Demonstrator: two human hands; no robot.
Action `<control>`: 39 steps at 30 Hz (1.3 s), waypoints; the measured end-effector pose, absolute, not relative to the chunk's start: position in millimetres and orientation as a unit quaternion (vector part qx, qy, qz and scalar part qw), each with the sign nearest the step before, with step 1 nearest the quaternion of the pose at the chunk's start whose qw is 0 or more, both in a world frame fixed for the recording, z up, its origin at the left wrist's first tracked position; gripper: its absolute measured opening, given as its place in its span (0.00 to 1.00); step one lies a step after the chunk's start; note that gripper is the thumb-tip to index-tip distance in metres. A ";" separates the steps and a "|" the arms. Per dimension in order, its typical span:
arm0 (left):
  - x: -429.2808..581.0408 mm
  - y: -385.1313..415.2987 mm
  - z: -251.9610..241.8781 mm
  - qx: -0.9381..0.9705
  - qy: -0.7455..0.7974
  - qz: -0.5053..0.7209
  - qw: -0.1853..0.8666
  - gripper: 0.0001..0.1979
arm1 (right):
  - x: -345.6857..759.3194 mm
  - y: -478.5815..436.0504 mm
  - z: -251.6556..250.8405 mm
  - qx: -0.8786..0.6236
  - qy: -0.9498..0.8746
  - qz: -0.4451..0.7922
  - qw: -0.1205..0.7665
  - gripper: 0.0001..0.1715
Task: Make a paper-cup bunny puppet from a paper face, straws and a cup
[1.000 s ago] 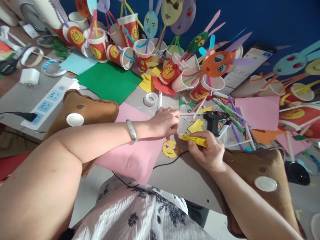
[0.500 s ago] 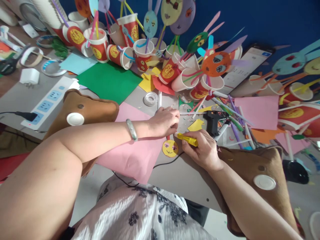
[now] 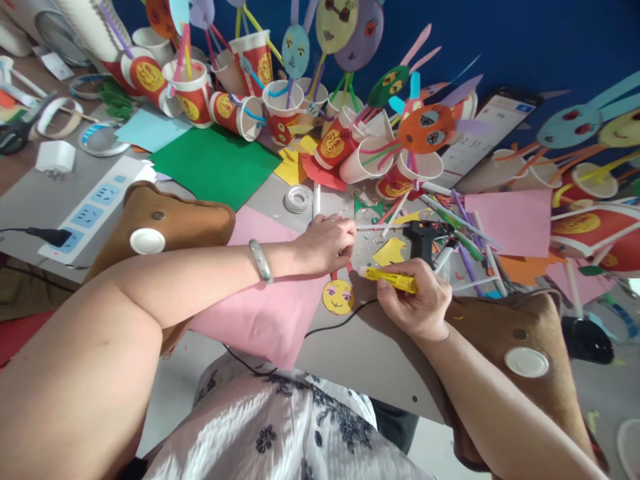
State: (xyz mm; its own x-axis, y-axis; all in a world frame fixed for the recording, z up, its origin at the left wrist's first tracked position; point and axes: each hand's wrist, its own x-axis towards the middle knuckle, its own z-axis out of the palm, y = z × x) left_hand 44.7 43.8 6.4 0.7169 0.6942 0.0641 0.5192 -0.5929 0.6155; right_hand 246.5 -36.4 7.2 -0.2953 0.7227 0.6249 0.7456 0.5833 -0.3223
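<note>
My right hand [image 3: 417, 303] grips a yellow marker [image 3: 393, 279], its pale end pointing left toward a yellow paper face [image 3: 338, 297] with red strips at its top. Eyes, pink marks and a smile are drawn on the face, which lies on the grey table. A gap separates the marker from the face. Just above, my left hand [image 3: 330, 243] rests with curled fingers by the upper ends of the red strips; whatever is under those fingers is hidden. Beneath my left forearm is a pink paper sheet [image 3: 265, 303].
Paper cups with paper faces on straws, such as a red cup [image 3: 189, 100], line the back. A black glue gun [image 3: 425, 240] lies among straws and scraps. Nearby are a tape roll [image 3: 299, 199], green paper [image 3: 215, 163], a power strip [image 3: 95, 207] and brown cushions [image 3: 540, 333].
My right hand has drawn the marker to the right, away from my left hand and the yellow face. My left hand stays almost where it was.
</note>
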 end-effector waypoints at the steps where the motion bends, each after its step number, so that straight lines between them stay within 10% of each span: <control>1: 44.6 44.0 6.0 0.880 0.344 0.152 0.290 0.08 | 245.9 -35.8 6.0 -0.452 -0.813 -0.006 0.367 0.04; 39: 44.6 43.6 4.8 0.878 0.352 0.153 0.284 0.08 | 244.9 -35.0 0.3 -0.439 -0.816 -0.044 0.373 0.06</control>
State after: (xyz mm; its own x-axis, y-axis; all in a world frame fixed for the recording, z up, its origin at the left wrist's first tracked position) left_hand 44.6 43.6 4.8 0.7052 0.7057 0.0687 0.5315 -0.5903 0.6075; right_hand 244.9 -35.0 0.3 -0.3355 0.6844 0.6473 0.7494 0.6103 -0.2568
